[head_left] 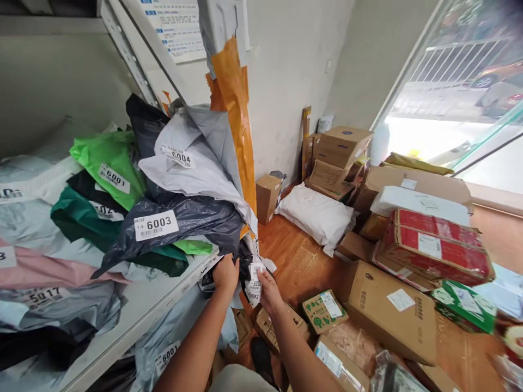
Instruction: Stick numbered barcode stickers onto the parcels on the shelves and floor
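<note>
A: Nearest item, hands?
B: Right hand (270,292): nearly closed, thumb and fingers pinching the right edge of a white label strip (254,284), printed 6003 low down. Left hand (226,277): fingers curled, beside the near end of the shelf (157,310); cannot tell what, if anything, it grips.
A: Position of the strip?
B: Between the hands, touching the right fingertips, in front of black plastic (244,261). Attachment unclear.
A: Containers, left side?
B: The shelf bears soft mailing bags: dark bag (200,218) marked 6003, green bag (92,149) marked 6001, pale bag (196,177) marked 6004. Contents hidden.
A: Right side, outward?
B: On the floor (286,245), small printed carton (316,322), then large brown carton (384,337); red carton (461,267) beyond, at right. Farther, white sack (312,215), bulging, contents hidden. Far: brown box (341,144) atop others near the wall (286,81).
</note>
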{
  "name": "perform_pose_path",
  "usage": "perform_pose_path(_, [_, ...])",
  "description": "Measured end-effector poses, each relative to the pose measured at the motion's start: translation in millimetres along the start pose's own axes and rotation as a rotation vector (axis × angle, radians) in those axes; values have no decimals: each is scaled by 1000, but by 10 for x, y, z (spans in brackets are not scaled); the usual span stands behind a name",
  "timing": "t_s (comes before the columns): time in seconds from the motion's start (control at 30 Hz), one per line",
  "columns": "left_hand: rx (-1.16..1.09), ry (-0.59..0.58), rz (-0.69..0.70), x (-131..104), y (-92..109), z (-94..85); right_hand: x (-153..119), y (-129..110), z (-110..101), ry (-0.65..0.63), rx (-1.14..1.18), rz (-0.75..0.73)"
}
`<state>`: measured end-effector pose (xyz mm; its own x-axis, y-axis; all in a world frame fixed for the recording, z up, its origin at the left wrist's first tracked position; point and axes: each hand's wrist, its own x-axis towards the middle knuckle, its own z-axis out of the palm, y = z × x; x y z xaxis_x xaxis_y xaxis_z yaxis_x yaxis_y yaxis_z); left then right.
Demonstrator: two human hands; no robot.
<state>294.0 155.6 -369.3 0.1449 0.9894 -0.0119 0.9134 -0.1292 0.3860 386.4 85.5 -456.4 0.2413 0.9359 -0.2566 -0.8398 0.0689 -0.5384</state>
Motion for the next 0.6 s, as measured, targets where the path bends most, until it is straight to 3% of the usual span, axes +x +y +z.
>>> perform_pose_path(0.13, [-117,10,105,4,-116,13,82,122,228,16,-57,-18])
perform_pose_path(0.3, [-220,-16,147,1,-179,-20,281,331,341,169,-128,-86])
perform_pose_path(0.43, [-183,-36,33,1,-104,-58,360,421,340,259,-183,-121])
perform_pose_path(0.6, [-94,-50,-124,10,11,-89,323,426,289,199,-232,-51])
